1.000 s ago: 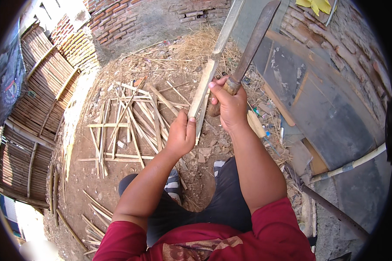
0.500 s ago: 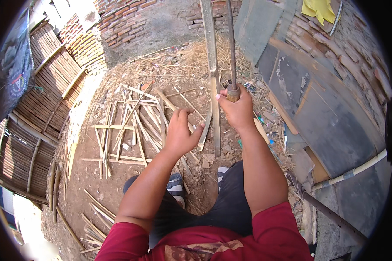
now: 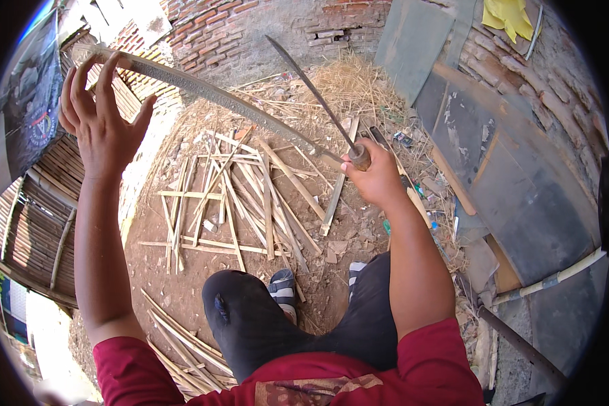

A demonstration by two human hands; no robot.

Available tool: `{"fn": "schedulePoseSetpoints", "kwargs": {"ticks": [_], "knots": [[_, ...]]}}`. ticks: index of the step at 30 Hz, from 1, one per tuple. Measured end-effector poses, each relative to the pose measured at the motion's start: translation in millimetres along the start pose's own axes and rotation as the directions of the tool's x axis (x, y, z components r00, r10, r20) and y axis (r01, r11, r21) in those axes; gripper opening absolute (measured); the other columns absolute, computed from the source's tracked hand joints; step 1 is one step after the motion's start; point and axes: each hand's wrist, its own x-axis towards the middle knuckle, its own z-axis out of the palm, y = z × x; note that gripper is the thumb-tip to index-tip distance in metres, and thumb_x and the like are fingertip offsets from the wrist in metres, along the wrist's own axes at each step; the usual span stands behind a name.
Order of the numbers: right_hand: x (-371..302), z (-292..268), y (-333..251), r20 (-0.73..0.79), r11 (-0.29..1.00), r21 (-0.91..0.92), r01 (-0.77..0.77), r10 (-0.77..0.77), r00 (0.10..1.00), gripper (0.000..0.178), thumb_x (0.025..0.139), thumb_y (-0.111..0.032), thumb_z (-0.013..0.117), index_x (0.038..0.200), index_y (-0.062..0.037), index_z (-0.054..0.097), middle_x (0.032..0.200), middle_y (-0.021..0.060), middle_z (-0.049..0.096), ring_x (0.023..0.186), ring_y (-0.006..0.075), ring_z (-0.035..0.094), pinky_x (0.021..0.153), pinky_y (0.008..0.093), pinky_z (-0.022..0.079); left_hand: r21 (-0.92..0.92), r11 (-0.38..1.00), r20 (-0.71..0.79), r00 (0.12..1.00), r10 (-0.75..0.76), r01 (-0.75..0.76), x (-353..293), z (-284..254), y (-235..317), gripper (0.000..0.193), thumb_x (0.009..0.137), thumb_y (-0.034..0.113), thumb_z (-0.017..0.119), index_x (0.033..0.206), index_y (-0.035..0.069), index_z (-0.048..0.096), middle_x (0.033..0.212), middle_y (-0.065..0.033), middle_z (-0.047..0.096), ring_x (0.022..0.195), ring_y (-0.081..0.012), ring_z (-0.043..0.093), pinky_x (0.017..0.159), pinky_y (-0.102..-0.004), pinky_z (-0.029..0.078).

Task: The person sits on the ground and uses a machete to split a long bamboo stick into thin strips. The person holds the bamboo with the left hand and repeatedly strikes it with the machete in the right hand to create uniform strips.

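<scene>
Greyish, the long narrow strip (image 3: 230, 102) shows a rough, pitted face

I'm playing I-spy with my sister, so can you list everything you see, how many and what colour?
Knife: one, dark blade, brown handle, in the right grip
Long strip: one, grey and tan, from left grip to right grip
Loose strips: many, tan, ahead and lower left
Ground: one, brown, below
Straw: one heap, yellowish, back
Brickwork: uncounted, orange and grey, back and right
Slatted panels: several, brown, left
Printed sheet: one, dark, far left
Flat boards: several, mostly dark grey, right
Poles: two, pale and dark, lower right
Crumpled thing: one, yellow, upper right
Shirt: one, red, bottom
Trousers: one pair, dark, bottom
Footwear: two, grey-and-white, below
Left grip: one, bare, upper left
Right grip: one, bare, centre-right
</scene>
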Motion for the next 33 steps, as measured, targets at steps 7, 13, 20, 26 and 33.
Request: {"fn": "schedulePoseSetpoints", "kwargs": {"ticks": [7,13,20,26,33], "knots": [[-5,-6,-10,0.078,0.979,-0.176,0.104,-0.091,0.993,0.033,0.082,-0.011,0.078,0.111,-0.0021,0.066,0.085,0.0175,0.07,0.078,0.0287,0.067,0.071,0.0397,0.051,0.173,0.969,0.359,0.928,0.102,-0.173,2,-48,-4,0.08,0.073,0.031,0.088,0.143,0.022,0.05,0.153,-0.0045,0.041,0.147,-0.0274,0.033,0.123,-0.0498,0.022],[-10,1,-18,0.134,0.972,-0.146,0.185,-0.166,0.977,0.025,0.083,-0.007,0.076,0.106,-0.0044,0.067,0.075,0.0114,0.066,0.063,0.0184,0.057,0.063,0.0353,0.047,-0.142,0.99,0.814,0.569,0.121,-0.006,-4,-42,-30,0.059,0.076,0.026,0.083,0.128,0.011,0.061,0.124,-0.0136,0.066,0.122,-0.0312,0.059,0.108,-0.0447,0.043],[-11,-2,-27,0.262,0.943,-0.275,0.185,-0.112,0.959,0.033,0.079,-0.008,0.075,0.111,-0.0072,0.067,0.091,0.0185,0.071,0.089,0.0376,0.07,0.077,0.0458,0.053,-0.223,0.909,0.975,0.056,0.217,0.351,-53,-53,-18,0.035,0.084,0.031,0.077,0.104,0.003,0.073,0.089,-0.0169,0.074,0.083,-0.032,0.072,0.077,-0.0427,0.055],[-10,9,-26,0.39,0.824,-0.437,0.36,-0.187,0.902,0.028,0.077,-0.009,0.074,0.104,-0.0087,0.066,0.09,0.0139,0.07,0.092,0.0373,0.068,0.078,0.0493,0.053,-0.063,0.634,0.917,-0.206,0.341,0.771,-188,-87,12,0.042,0.094,0.039,0.071,0.087,-0.002,0.065,0.063,-0.0053,0.055,0.063,-0.0132,0.047,0.058,-0.0346,0.042],[-25,20,-32,0.44,0.736,-0.439,0.515,-0.323,0.838,0.028,0.076,-0.013,0.076,0.102,-0.0121,0.066,0.086,0.0126,0.07,0.09,0.0348,0.069,0.075,0.0473,0.055,0.239,0.206,0.914,-0.292,0.283,0.949,-285,-180,51,0.052,0.1,0.05,0.062,0.097,-0.001,0.066,0.076,0.0042,0.054,0.07,-0.0076,0.044,0.06,-0.0274,0.039]]}}
